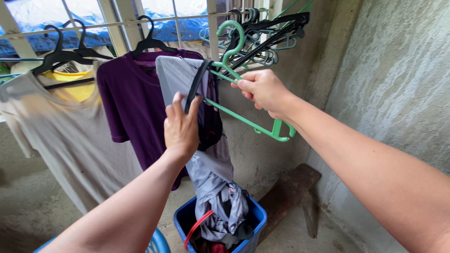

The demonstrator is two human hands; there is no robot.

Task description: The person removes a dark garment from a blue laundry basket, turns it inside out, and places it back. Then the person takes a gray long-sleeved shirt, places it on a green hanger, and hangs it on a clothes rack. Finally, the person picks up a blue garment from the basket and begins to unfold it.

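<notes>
Down low, the blue plastic laundry tub (255, 220) sits under a grey fabric garment with black trim (211, 178), trailing into it. Left hand (180, 126) pinches its black edge, fingers closed; right hand (262, 89) is clamped on the green plastic hanger (243, 119). Risk: damp cloth slides off the tilted arm into the tub. Behind, a purple cotton t-shirt (133, 103) hangs close; the hook could snag it.

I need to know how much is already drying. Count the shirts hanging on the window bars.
3: a beige shirt at far left, a yellow one mostly hidden behind it, and a purple one beside them. More may hang out of view at left.
</notes>
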